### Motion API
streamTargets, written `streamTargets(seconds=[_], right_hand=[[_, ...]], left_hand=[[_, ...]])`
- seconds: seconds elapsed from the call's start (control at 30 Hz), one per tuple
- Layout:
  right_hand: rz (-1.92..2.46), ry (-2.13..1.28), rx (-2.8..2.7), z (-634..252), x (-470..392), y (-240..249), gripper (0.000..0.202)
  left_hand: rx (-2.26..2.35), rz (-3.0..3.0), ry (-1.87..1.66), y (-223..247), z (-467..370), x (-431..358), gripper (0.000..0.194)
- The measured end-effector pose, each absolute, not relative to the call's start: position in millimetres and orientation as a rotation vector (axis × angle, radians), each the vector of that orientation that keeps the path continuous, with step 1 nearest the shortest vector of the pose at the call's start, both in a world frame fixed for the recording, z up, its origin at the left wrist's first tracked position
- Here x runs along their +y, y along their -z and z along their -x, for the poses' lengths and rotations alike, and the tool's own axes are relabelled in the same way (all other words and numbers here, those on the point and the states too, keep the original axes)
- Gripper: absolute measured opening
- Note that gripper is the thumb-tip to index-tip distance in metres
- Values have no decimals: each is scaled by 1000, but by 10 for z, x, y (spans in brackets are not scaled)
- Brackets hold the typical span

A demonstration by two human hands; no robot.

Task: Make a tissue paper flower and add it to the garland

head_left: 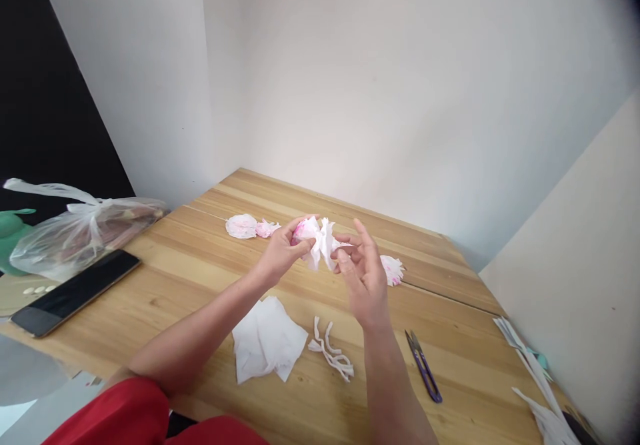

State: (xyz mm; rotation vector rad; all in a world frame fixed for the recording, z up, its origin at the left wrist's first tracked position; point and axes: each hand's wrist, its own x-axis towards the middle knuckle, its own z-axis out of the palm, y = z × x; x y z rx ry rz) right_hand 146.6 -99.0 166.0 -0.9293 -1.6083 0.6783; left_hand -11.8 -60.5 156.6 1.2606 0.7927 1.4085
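A white and pink crumpled tissue flower is held above the middle of the wooden table. My left hand pinches its left side between thumb and fingers. At its right side is my right hand, thumb and fingertips closed on the edge of the tissue, the index finger raised. White tissue sheets lie between my forearms, beside several twisted white strips. Behind my hands, pink-tinted tissue flowers rest at the left and at the right.
Purple-handled snips lie right of my right forearm. A black phone, a tied plastic bag and a green object are at the left. White strips lie at the right edge. Walls stand behind the table.
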Motion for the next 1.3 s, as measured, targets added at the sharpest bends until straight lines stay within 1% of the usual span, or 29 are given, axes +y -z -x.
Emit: streamTargets(seconds=[0.17, 0.37, 0.53, 0.7, 0.87, 0.97, 1.13, 1.2, 1.3], right_hand=[[945, -633, -1496, -1578, -977, -1687, 46], [988, -581, -1571, -1558, -995, -1675, 38], [995, -462, -1711, -1529, -1009, -1686, 39], [1021, -406, -1724, -1496, -996, -1683, 41], [1069, -387, -1768, -1443, -997, -1667, 44], [1092, -343, -1762, -1433, -993, -1654, 41], [1088, -282, -1783, -1441, -981, -1633, 42], [1093, -279, -1780, -1441, -982, -1640, 42], [1102, -340, -1741, -1457, -982, -1663, 42]], left_hand=[[744, -1211, -1385, -1599, 144, -618, 54], [742, -1204, -1395, -1623, 147, -638, 50], [746, -1213, -1390, -1635, 132, -655, 50], [768, -1291, -1385, -1627, 96, -687, 52], [743, -1391, -1321, -1606, 118, -728, 46], [667, -1448, -1267, -1595, 139, -746, 53], [665, -1545, -1206, -1554, 106, -748, 82], [697, -1563, -1227, -1544, 87, -743, 80], [691, -1521, -1253, -1554, 79, -735, 69]])
